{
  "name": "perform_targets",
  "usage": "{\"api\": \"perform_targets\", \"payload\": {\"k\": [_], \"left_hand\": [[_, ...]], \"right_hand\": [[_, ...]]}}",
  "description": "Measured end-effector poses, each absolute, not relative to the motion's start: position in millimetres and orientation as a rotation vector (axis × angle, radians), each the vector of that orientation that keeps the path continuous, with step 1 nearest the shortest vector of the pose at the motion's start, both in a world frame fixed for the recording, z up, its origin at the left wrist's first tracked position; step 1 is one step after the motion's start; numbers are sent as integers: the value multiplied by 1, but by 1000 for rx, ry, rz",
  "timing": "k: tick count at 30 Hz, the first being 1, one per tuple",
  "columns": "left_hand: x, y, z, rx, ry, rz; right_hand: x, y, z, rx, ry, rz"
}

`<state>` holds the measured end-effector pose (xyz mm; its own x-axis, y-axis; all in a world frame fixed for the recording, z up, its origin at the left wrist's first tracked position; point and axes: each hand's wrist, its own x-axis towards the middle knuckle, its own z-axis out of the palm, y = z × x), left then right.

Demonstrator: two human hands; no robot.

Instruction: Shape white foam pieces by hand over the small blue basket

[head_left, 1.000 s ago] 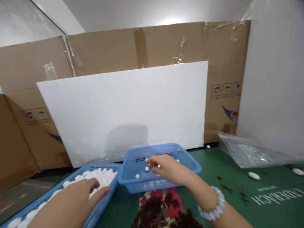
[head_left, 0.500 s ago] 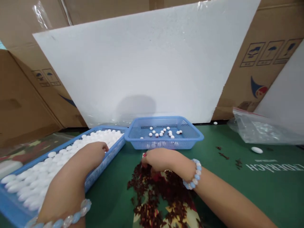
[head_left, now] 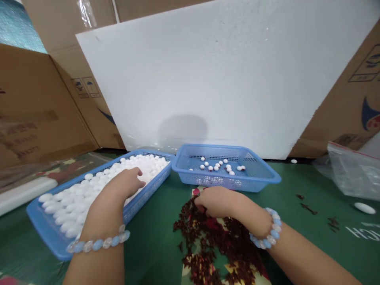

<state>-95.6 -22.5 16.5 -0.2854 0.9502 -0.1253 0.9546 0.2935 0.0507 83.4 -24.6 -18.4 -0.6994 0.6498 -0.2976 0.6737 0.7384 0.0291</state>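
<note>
Since half a second ago the view has swung a little right and down, so both baskets sit further right in frame, while the hands have hardly shifted. Left hand (head_left: 118, 190) lies over the near rim of the long blue basket (head_left: 47, 229), fingers spread flat on the white oval pieces (head_left: 89, 186) heaped inside; its grip is loose and open, closed on nothing that shows. A beaded bracelet (head_left: 97, 243) of pale blue and clear beads circles that wrist. Right hand (head_left: 221, 202) rests knuckles-up on the pile of dark red dried bits (head_left: 219, 241), its fingers curled down into the far edge of the pile; whether the grip has pinched any of them cannot be told, as the fingertips are hidden. A second bracelet (head_left: 268, 233) sits on that wrist. The red bits lie on a patterned cloth (head_left: 237, 273) spread on the green surface (head_left: 154, 237), just in front of the small blue basket (head_left: 267, 180), which holds a scatter of small white beads (head_left: 221, 166). Behind the baskets a white foam board (head_left: 222, 71) leans against cardboard boxes (head_left: 38, 103). At far right lie a clear plastic bag (head_left: 353, 172) and one loose white oval (head_left: 364, 208).
</note>
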Motion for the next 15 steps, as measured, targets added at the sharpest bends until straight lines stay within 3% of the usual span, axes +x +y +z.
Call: {"api": "perform_targets", "payload": {"k": [15], "left_hand": [[-96,-31,13,1735,2395,-125]], "right_hand": [[85,-18,-34,1013,2699,-54]]}}
